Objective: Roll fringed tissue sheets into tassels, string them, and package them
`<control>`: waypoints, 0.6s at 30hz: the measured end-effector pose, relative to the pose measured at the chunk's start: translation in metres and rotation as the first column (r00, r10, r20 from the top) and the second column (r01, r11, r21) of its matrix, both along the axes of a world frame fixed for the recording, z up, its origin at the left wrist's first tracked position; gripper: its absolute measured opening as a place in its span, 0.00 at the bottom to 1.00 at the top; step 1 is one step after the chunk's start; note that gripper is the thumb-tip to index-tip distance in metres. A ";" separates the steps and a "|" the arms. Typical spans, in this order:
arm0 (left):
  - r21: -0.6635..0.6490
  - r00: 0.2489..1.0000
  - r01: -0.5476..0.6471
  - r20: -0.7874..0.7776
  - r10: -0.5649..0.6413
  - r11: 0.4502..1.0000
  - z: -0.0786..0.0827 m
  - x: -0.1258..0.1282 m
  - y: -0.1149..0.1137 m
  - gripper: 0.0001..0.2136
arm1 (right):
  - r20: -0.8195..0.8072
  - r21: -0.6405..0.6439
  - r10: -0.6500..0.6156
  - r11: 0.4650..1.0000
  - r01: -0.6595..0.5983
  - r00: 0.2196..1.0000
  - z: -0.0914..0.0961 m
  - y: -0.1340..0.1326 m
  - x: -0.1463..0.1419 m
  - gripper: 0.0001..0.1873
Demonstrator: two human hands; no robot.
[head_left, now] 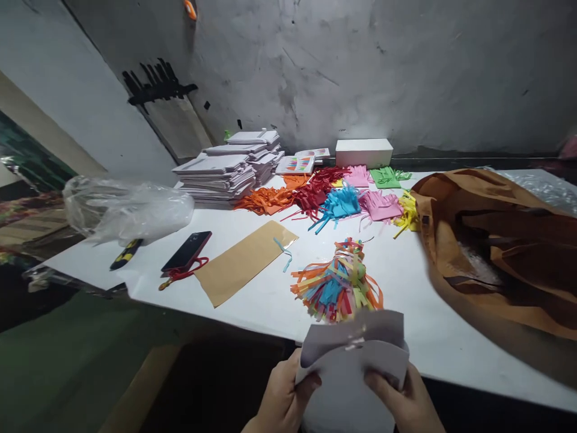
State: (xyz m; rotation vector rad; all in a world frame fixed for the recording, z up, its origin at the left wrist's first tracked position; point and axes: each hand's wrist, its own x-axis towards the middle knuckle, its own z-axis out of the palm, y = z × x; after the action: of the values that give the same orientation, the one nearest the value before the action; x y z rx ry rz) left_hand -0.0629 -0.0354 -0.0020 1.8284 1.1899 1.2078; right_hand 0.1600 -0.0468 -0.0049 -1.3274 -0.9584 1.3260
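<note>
At the front edge of the table I hold a white card envelope, its mouth gaping at the top. My left hand grips its left side, thumb on the front panel. My right hand grips the right side in the same way. The fingers behind the card are mostly hidden. Just beyond the envelope lies a bundle of multicoloured paper tassels, gathered at its far end. A thin blue strip rests left of the bundle, over one end of a brown paper envelope.
Stacks of white envelopes stand at the back left. Tassel piles in several colours and a white box line the back. A brown bag covers the right. Clear plastic, a utility knife and a phone lie left.
</note>
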 end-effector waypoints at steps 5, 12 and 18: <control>-0.140 0.901 -0.387 0.155 0.406 0.911 -0.020 0.031 -0.014 0.21 | 0.043 0.080 -0.212 0.975 0.208 0.976 0.004 -0.006 -0.016 0.24; -0.110 0.913 -0.376 0.127 0.388 0.920 -0.017 0.026 -0.008 0.26 | 0.207 0.140 -0.238 0.967 0.212 0.949 0.010 -0.002 -0.012 0.28; -0.100 0.922 -0.376 0.062 0.383 0.921 -0.008 0.017 0.011 0.25 | 0.089 0.148 -0.095 0.986 0.081 0.991 -0.005 -0.009 -0.018 0.30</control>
State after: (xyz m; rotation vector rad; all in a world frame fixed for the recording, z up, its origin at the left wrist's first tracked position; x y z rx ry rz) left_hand -0.0459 -0.0244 -0.0097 1.5113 1.5751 1.3998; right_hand 0.1416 -0.0554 -0.0095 -1.3161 -1.0290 1.1133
